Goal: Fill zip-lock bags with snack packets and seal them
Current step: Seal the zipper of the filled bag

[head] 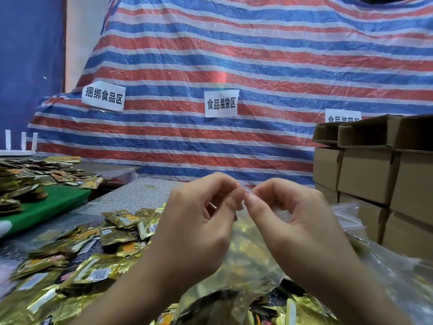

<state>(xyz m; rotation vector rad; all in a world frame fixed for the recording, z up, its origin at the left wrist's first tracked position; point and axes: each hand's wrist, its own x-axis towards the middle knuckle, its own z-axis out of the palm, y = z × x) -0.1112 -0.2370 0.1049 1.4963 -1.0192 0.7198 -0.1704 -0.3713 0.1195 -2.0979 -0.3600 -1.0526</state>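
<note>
- Behind the tabletop [143,191], a big red, white and blue striped tarp [257,66], hung as a back wall, with three white paper labels [221,103] in black characters on it.
- At the right edge, stacked brown cardboard boxes [367,174]; top ones with flaps open, contents hidden.
- Along the left and near edges, a wide loose heap of gold snack packets [93,259], overlapping each other.
- At the far left corner, a second heap of packets [21,184], partly on a green mat [54,205].
- In the middle near the front edge, a clear zip-lock bag [248,259], held up, with gold packets visible inside through the plastic.
- Beside the boxes, flat clear empty bags [346,216] in a pile.
- Left hand [199,221] with fingers curled, pinching the bag's top strip between thumb and fingertips.
- Right hand [290,216] the same, pinching the top strip just beside the left, fingertips of both almost touching.
</note>
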